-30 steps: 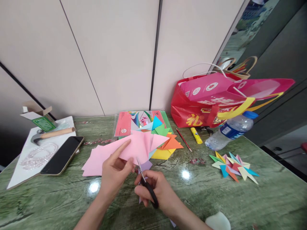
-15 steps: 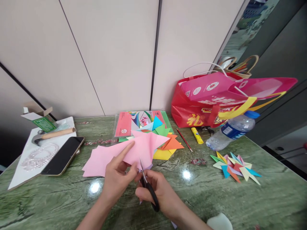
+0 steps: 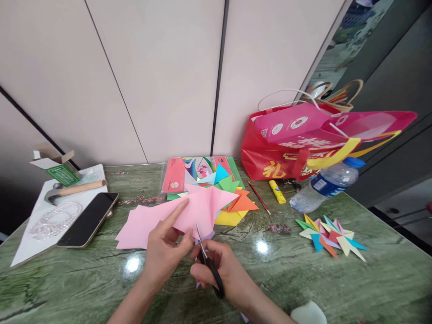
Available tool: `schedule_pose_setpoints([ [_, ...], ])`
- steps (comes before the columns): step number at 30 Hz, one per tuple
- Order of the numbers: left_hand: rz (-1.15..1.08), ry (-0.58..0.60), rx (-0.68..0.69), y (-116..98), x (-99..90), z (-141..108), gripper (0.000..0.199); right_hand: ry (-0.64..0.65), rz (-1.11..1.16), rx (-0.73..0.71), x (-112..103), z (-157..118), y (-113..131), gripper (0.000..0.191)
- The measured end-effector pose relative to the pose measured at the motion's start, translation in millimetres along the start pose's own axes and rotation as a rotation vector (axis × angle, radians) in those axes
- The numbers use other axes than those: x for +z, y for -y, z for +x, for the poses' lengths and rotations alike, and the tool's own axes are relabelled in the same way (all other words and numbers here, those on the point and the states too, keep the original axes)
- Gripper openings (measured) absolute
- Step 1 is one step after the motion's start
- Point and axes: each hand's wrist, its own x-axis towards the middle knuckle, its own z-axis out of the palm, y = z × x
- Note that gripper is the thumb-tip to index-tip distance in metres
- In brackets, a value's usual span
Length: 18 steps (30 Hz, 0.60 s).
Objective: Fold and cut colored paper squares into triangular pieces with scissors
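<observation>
My left hand [image 3: 168,240] pinches a large folded sheet of pink paper [image 3: 199,208] between thumb and fingers, its index finger stretched over the paper. In my right hand [image 3: 219,265] are black-handled scissors [image 3: 213,273], the blades pointing up at the lower edge of the pink paper. More pink sheets [image 3: 135,227] lie to the left, partly behind my left hand. Behind the held paper are orange [image 3: 242,200], yellow [image 3: 232,218], green and blue folded pieces. Bits of purple paper show beneath my right hand.
A paper pack [image 3: 173,173], red pencil [image 3: 259,197], glue stick [image 3: 277,191], bottle [image 3: 324,186] and red bag [image 3: 270,153] stand or lie behind. Folded stars [image 3: 332,236] are at right; a phone [image 3: 89,220], hammer [image 3: 81,188], beads [image 3: 57,220] and box [image 3: 62,171] at left.
</observation>
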Motion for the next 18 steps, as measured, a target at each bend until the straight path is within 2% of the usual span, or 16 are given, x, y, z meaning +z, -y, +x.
schedule_pose_setpoints([
  [18, 0.002, -0.011, 0.011, 0.3, 0.0, 0.0, 0.054, -0.017, -0.026, -0.002, -0.4, 0.2, -0.5, 0.034],
])
